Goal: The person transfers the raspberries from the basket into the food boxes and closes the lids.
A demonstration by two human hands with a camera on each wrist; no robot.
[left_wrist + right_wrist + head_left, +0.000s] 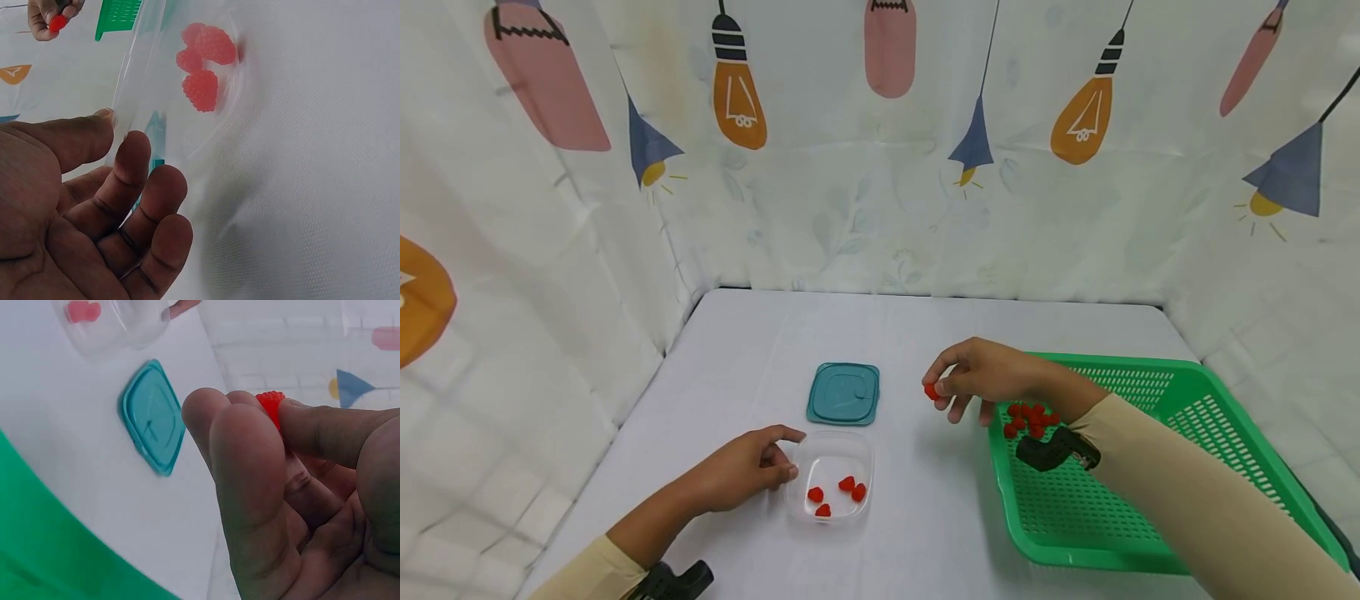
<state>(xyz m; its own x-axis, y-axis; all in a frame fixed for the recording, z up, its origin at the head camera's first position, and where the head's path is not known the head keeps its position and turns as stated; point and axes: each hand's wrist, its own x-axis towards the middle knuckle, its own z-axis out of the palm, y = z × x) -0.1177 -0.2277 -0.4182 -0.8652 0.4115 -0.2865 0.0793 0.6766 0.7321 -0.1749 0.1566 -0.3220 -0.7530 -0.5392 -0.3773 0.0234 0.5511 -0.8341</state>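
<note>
A clear plastic container (829, 458) stands on the white table with several red raspberries (211, 47) inside. My left hand (739, 469) holds its left rim between thumb and index finger, the other fingers loosely bent beside it. Over the table, between the container and a green basket (1017, 533), my right hand (981, 372) is raised. It pinches one red raspberry (272, 405) between thumb and fingertips, and the fingers partly cover it in the right wrist view. More raspberries (1028, 417) lie in the basket's left part, below the right wrist.
A teal square lid (844, 393) lies flat just behind the container. The green basket fills the table's right side, its raised rim under my right forearm. A white curtain (850, 208) printed with lamps and bulbs hangs behind the table and along its sides.
</note>
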